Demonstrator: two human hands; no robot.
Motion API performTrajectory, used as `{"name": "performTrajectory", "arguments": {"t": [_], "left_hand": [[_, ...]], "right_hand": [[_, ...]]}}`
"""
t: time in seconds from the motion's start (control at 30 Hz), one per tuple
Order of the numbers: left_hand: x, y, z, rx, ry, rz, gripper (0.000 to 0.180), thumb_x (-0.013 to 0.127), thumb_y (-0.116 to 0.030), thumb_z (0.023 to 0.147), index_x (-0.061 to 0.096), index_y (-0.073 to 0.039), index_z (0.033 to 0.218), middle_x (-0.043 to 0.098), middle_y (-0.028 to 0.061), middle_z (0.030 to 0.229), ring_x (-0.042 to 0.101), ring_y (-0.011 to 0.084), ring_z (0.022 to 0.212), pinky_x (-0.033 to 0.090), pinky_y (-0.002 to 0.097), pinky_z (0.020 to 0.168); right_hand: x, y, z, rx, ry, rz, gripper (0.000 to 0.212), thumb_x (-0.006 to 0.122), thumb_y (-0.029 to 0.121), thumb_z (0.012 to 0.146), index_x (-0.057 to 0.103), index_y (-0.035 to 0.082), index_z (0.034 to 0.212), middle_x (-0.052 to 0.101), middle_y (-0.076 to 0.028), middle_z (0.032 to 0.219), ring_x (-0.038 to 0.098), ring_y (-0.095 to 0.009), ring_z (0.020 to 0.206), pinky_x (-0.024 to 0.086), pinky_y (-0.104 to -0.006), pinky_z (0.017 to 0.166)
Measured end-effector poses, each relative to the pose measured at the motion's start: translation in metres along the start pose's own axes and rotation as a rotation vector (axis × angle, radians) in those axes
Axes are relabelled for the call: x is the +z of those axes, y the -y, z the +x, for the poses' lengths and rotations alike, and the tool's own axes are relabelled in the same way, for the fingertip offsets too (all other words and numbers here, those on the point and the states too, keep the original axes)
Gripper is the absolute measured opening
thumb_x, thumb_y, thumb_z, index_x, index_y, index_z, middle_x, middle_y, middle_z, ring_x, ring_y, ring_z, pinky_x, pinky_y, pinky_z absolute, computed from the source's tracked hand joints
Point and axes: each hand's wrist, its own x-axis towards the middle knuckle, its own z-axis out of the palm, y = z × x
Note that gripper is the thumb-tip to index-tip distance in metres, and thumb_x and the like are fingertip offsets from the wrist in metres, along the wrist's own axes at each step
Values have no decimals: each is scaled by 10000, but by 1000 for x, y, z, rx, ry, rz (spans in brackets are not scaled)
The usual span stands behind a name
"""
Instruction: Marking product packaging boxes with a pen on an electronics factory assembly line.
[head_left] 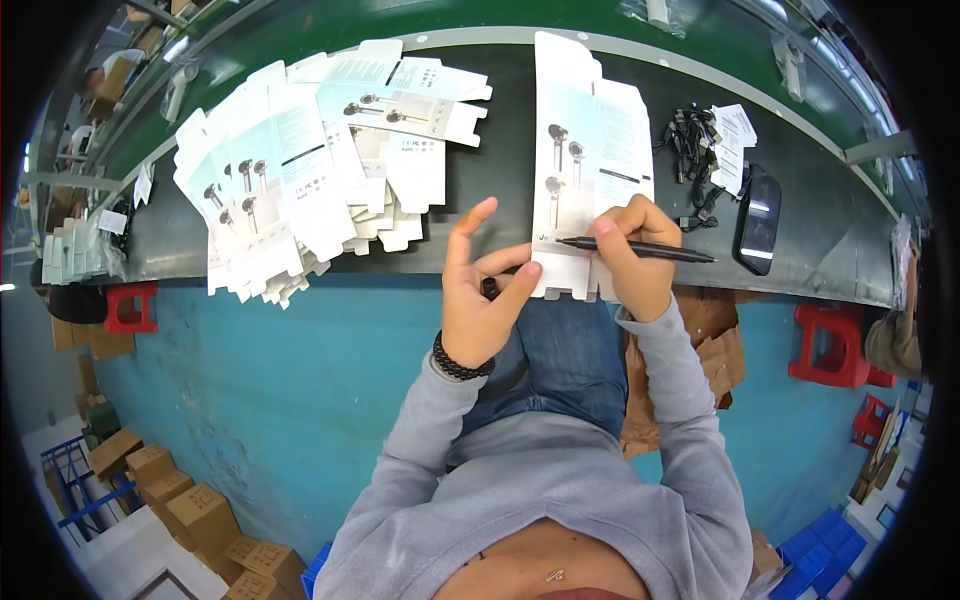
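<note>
My right hand (pixel 642 258) grips a black marker pen (pixel 680 252), its tip against the lower part of a flattened, printed carton (pixel 572 205) with earphone pictures. That carton lies on the dark worktable, partly over another flat carton (pixel 622 140). In my left hand (pixel 482 290) sits a black pen cap (pixel 489 289), held in the curl of the lower fingers. The left index finger points up, while the thumb and another finger reach to the carton's left edge. A large, uneven heap of similar flat cartons (pixel 300 170) lies to the left.
Coiled black cables (pixel 692 145), white paper slips (pixel 730 150) and a black phone (pixel 758 220) lie on the table's right side. Red stools (pixel 832 345) stand beyond the table's front edge. Brown paper (pixel 715 350) is beside my right leg; cardboard boxes (pixel 205 515) are stacked at lower left.
</note>
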Motion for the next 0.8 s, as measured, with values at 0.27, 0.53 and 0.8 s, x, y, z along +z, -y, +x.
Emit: {"name": "performTrajectory", "arguments": {"t": [0.27, 0.53, 0.8], "left_hand": [[-56, -47, -11, 313, -468, 195, 676, 573, 38, 784, 224, -97, 1347, 642, 150, 870, 486, 34, 566, 370, 160, 490], [-97, -67, -9, 573, -770, 705, 624, 578, -12, 800, 217, -34, 1309, 495, 235, 1171, 544, 75, 637, 364, 167, 437], [-33, -16, -15, 350, -232, 631, 446, 584, 12, 789, 394, 6, 1193, 561, 157, 1121, 461, 7, 527, 317, 134, 415]], "right_hand": [[0, -3, 4, -213, -284, -41, 226, 562, 41, 819, 377, 73, 693, 532, -60, 615, 437, -64, 502, 360, -198, 475], [0, -11, 8, -94, -19, -500, 257, 607, 2, 741, 421, 27, 566, 490, -13, 515, 409, -40, 484, 328, -209, 459], [4, -11, 9, -169, 7, -554, 264, 622, 17, 726, 423, 25, 553, 460, -8, 477, 383, -36, 451, 307, -213, 419]]}}
